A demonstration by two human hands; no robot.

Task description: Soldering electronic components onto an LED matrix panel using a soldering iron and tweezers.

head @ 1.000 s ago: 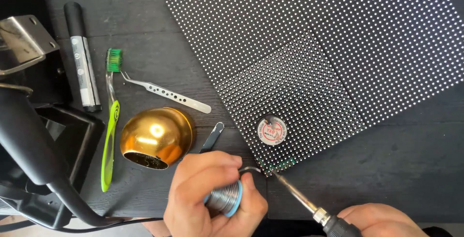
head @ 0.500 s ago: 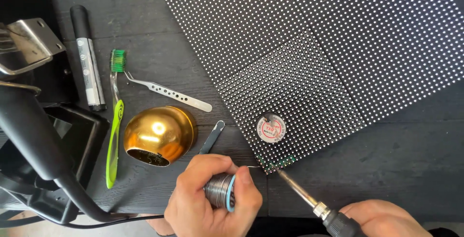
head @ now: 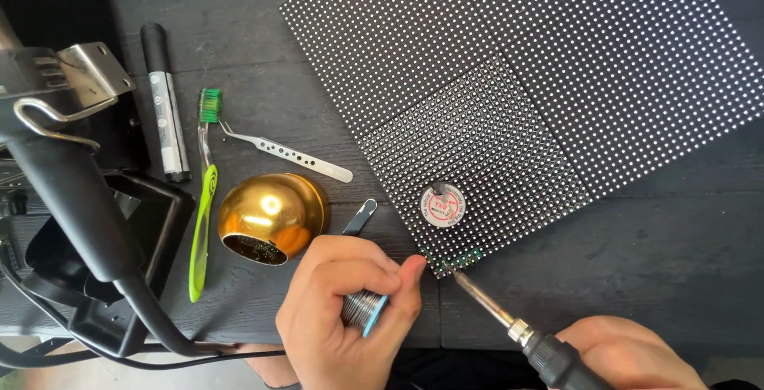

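Head view: solder spool half-hidden in left hand

Bare tabletop lies open along the near edge toward the right corner, between the dotted panel and the right hand. The panel covers the far right of the tabletop. Near the left edge a black stand blocks the way, with a marker, a green toothbrush, tweezers and a gold dome close together; only narrow gaps run between them.
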